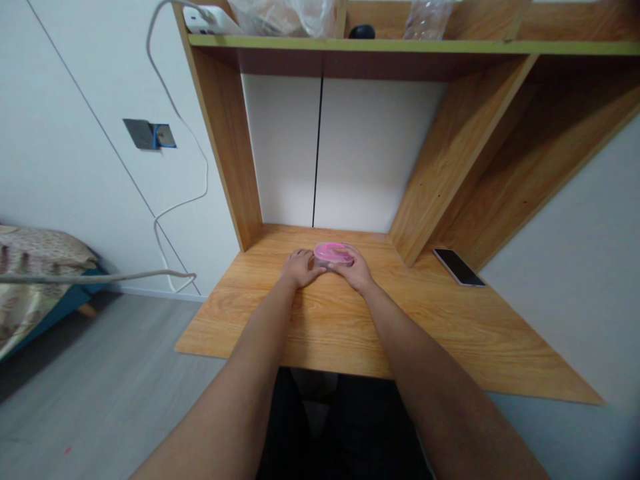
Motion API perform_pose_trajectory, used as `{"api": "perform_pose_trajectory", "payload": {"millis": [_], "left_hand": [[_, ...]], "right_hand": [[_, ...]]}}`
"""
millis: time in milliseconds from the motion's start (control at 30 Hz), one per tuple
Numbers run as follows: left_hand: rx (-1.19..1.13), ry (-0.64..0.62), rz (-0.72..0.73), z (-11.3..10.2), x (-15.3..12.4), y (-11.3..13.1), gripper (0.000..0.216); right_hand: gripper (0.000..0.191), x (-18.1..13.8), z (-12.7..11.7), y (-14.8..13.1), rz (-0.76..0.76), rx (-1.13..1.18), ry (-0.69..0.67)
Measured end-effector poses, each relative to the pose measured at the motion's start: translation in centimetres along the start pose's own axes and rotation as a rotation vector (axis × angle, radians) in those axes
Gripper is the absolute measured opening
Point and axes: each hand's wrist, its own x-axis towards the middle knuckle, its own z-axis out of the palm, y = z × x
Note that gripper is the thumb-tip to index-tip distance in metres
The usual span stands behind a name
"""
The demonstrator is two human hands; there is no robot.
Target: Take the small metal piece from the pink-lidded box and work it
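A small oval plastic box (327,253) with a see-through pink lid sits on the wooden desk in front of me. My right hand (354,270) is closed around its right side, fingers over the lid and thumb along the near edge. At the left end is my left hand (299,268), its thumb reaching to the box's lower near edge and its fingers curled beside it. The contact of the left fingertips is hard to make out. Part of the box is covered by my right fingers.
A dark-screened phone (459,267) lies on the desk (340,333) at the right, by an upright panel. Overhead, a shelf (380,45) holds plastic bags, a black object (362,31) and a power strip (213,20). A white cable (205,167) hangs at the left.
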Motion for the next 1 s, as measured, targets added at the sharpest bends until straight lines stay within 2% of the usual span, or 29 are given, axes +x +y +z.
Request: {"api": "perform_pose_trajectory", "payload": {"millis": [400, 767, 900, 1000], "left_hand": [[0.044, -0.007, 0.014, 0.0, -0.1, -0.3, 0.066], [0.151, 0.075, -0.085, -0.3, -1.2, 1.5, 0.078], [0.172, 0.112, -0.155, -0.3, -1.4, 1.9, 0.086], [0.175, 0.124, -0.195, -0.3, -1.5, 2.0, 0.084]], "right_hand": [[0.049, -1.1, 0.5, 0.1, -0.105, -0.318, 0.036], [0.065, -1.4, 1.3, -0.5, -0.1, -0.469, 0.068], [0.062, -1.6, 1.3, -1.0, -0.074, -0.515, 0.131], [0.067, -1.6, 0.6, -1.1, 0.015, -0.563, 0.257]]}}
